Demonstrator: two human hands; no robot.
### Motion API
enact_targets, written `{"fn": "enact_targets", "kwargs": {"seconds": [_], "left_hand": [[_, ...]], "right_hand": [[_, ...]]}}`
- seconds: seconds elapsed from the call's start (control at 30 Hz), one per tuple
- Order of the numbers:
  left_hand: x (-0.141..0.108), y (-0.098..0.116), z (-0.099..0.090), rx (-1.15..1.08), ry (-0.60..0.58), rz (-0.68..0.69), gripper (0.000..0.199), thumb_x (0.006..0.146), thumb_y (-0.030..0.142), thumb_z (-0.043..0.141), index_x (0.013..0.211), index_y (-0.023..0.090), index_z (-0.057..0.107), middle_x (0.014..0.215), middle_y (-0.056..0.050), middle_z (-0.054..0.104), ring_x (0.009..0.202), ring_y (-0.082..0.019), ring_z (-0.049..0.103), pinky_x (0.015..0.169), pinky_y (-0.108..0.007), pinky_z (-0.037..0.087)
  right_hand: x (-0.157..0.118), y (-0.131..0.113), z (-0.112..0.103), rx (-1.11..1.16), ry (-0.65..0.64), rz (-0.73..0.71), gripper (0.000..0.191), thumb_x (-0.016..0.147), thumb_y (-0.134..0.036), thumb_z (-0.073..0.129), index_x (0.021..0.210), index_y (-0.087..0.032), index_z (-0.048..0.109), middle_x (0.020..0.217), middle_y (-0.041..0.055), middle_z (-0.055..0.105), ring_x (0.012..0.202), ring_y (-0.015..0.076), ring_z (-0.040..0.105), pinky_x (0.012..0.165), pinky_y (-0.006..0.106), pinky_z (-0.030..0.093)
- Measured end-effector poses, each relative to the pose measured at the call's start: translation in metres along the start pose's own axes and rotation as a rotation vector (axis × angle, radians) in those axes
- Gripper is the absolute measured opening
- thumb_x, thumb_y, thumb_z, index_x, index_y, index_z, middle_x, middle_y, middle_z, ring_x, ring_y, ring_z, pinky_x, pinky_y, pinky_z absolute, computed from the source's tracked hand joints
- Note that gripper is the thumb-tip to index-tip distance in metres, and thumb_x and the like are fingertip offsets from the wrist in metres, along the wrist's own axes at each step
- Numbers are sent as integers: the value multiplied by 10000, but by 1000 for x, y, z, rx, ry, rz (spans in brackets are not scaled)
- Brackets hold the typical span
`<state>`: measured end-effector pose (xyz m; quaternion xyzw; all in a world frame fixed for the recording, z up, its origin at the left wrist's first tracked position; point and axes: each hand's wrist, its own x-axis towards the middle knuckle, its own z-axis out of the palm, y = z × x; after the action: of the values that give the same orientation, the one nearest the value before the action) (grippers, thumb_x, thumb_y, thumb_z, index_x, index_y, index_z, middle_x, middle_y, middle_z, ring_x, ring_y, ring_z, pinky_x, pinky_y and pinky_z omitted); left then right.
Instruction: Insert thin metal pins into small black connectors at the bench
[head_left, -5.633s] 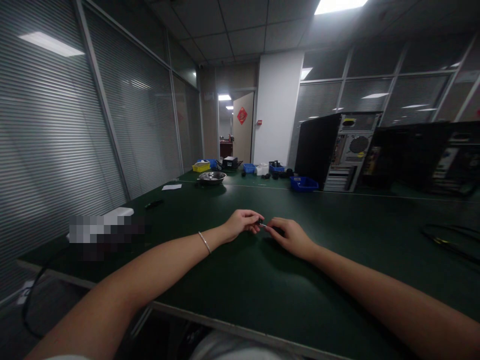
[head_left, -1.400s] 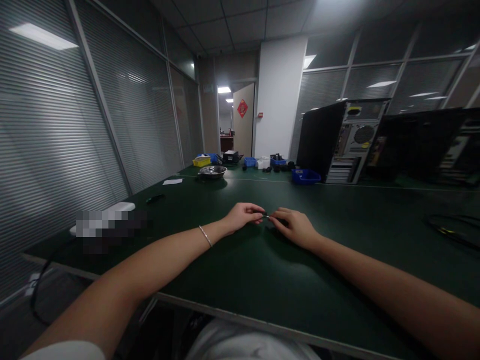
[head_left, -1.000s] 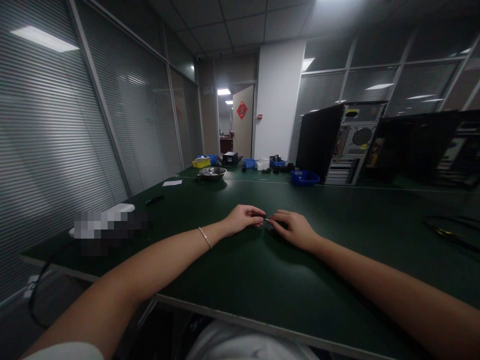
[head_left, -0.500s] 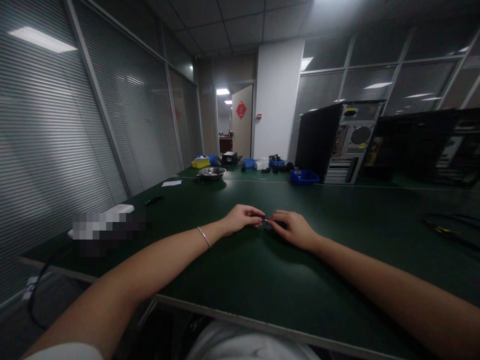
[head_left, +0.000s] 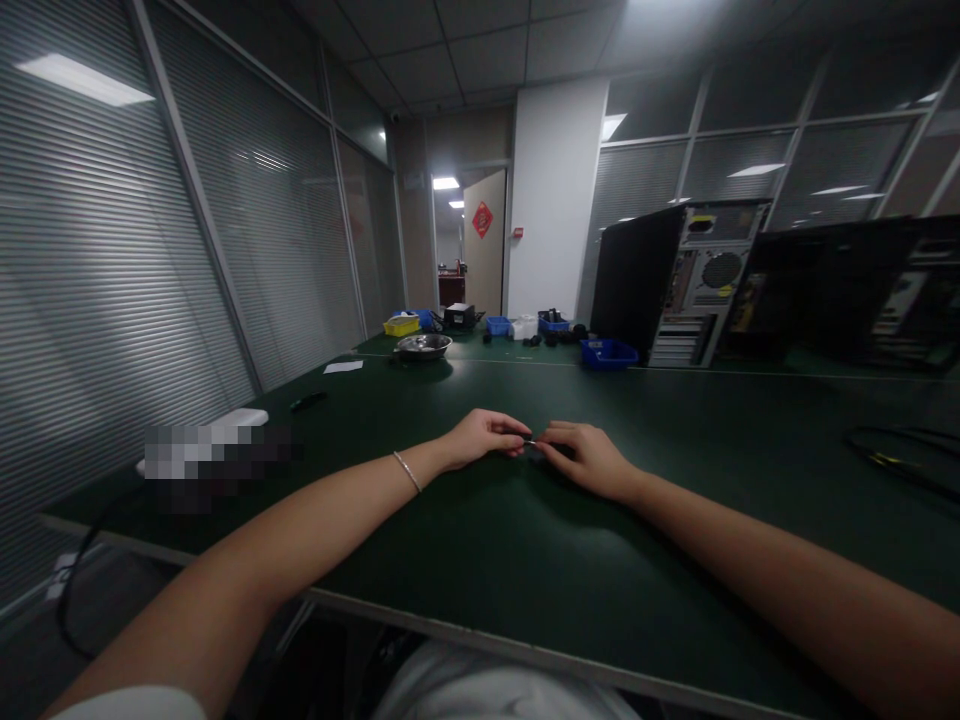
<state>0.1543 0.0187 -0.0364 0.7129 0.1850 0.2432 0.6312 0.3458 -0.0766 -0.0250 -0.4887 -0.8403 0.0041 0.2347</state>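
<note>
My left hand (head_left: 486, 436) and my right hand (head_left: 585, 458) meet just above the middle of the green tabletop (head_left: 480, 560). Between their fingertips is a small thin piece (head_left: 529, 442), dark at the left end with a light, metallic-looking tip toward the right. The left thumb and fingers pinch its dark end. On the other side, the right thumb and fingertips close on the light end. Most of the piece is covered by fingers, and it is too small for me to tell its kind.
A steel bowl (head_left: 424, 346) stands beyond my hands, a blue bin (head_left: 609, 353) to its right. Black computer cases (head_left: 675, 285) line the right back. At left lie a white power strip (head_left: 244, 420), partly blurred, and a small dark tool (head_left: 308, 401). Cables (head_left: 900, 455) lie far right.
Both hands hold nearly the same place and grip. The small piece between the fingertips shows only a very slight shift.
</note>
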Motion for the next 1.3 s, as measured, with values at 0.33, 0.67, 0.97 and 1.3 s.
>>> {"fn": "enact_targets", "kwargs": {"seconds": [0.33,0.67,0.97,1.3], "left_hand": [[0,-1,-1,6,-23,10,467,604,298,734,1002,81,624,833,-105,665,696,-129,608,765,-321,464],[0,-1,-3,1,-62,21,459,613,285,731,1012,87,622,864,-114,664,713,-135,610,784,-339,460],[-1,0,-2,5,-56,9,461,623,280,724,1031,95,615,868,-110,665,730,-139,614,797,-337,458],[2,-4,-2,-69,23,-8,492,590,295,746,1020,92,619,847,-106,670,709,-128,619,793,-322,463]], "right_hand": [[1,0,0,22,-8,-9,281,878,-339,399,907,-214,649,812,39,613,747,152,559,664,244,398],[0,1,1,42,-13,-34,256,883,-319,408,884,-206,637,799,27,604,724,138,556,654,234,387],[1,-3,-1,36,-16,-39,283,888,-337,386,878,-200,633,791,32,606,715,142,556,663,243,395],[1,-2,2,-29,31,28,284,886,-349,373,860,-213,622,784,28,596,718,143,547,653,235,390]]}}
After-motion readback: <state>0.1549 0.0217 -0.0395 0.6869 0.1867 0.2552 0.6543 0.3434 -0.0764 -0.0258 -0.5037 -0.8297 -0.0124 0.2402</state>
